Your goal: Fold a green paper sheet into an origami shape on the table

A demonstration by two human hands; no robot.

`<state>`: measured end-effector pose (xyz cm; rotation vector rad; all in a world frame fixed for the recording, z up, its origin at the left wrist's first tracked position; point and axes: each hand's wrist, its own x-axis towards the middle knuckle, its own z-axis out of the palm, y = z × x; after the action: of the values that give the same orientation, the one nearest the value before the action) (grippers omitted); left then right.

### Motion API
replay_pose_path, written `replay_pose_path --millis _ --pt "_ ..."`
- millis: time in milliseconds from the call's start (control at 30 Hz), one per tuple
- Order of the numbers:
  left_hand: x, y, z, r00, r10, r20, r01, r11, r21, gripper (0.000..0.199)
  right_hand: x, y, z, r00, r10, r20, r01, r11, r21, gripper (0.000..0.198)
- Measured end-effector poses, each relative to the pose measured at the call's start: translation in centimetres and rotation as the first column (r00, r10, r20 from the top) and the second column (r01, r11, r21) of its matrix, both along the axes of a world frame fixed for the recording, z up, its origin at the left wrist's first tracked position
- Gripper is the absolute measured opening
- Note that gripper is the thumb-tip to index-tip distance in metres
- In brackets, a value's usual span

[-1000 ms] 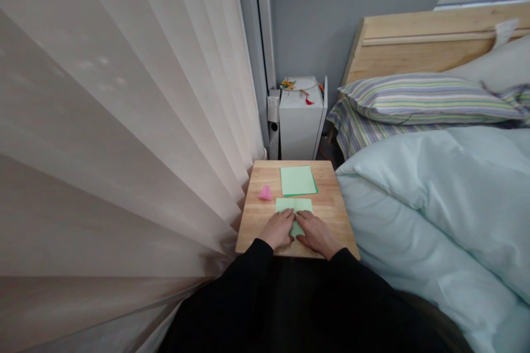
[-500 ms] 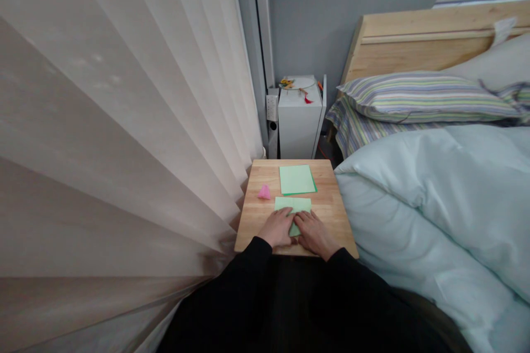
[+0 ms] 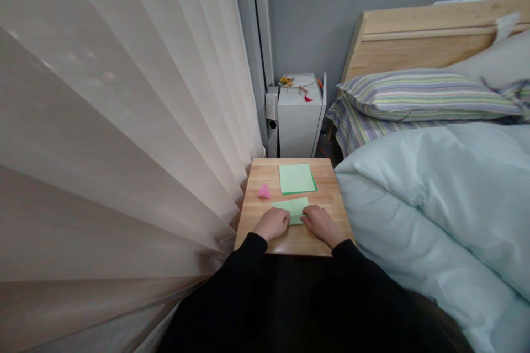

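A sheet of light green paper [image 3: 295, 207] lies low over the near half of the small wooden table, with a crease running across it and its near part folded up. My left hand [image 3: 273, 223] pinches the paper at its left side, fingers closed. At the right side my right hand [image 3: 318, 223] grips it the same way. The fingertips partly hide the paper's near corners. Beyond the hands lies a stack of green paper squares [image 3: 297, 178], lighter on top with a darker edge below. A small pink folded paper piece [image 3: 264, 191] sits left of it.
The wooden table [image 3: 331, 198] stands between a pleated pale curtain [image 3: 165, 121] on the left and a bed with a light blue quilt [image 3: 434, 204] on the right. Behind it is a white cabinet [image 3: 298, 127] with small items on top.
My hands have moved apart, from pressing flat near the paper's middle to pinching its two sides. The paper's near part is now folded up and sits slightly tilted.
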<state>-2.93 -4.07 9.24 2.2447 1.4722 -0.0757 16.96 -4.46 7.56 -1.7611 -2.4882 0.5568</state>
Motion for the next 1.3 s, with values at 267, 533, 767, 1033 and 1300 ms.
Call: replay_pose_path --millis 267,533,767,1033,1300 --pt "0.2 0.4 -0.9 1.0 0.001 -0.004 -0.001 1.0 -0.027 0.027 0.6 -0.1 -0.9 0.999 0.044 0.008 -0.043 0.997 -0.061 0.017" --pt "0.0 0.0 -2.0 0.999 0.037 0.021 -0.039 0.99 0.136 0.019 -0.5 0.4 -2.5 0.999 0.018 -0.034 -0.014 0.992 0.124 0.011" --pt "2.5 -2.1 -1.5 0.992 0.124 -0.034 -0.105 0.931 0.35 0.041 -1.1 0.4 -4.2 0.999 -0.049 -0.022 0.052 0.986 0.159 0.015" --pt "6.4 -7.4 -3.9 0.987 0.145 -0.066 -0.132 0.977 0.166 0.064 -1.0 0.4 -3.6 0.997 -0.076 0.022 0.072 0.987 0.147 0.017" --pt "5.3 -6.1 -4.0 0.967 0.253 -0.037 -0.244 0.955 0.171 0.062 -0.3 0.5 -1.3 0.993 -0.055 0.108 0.048 0.996 0.07 0.015"
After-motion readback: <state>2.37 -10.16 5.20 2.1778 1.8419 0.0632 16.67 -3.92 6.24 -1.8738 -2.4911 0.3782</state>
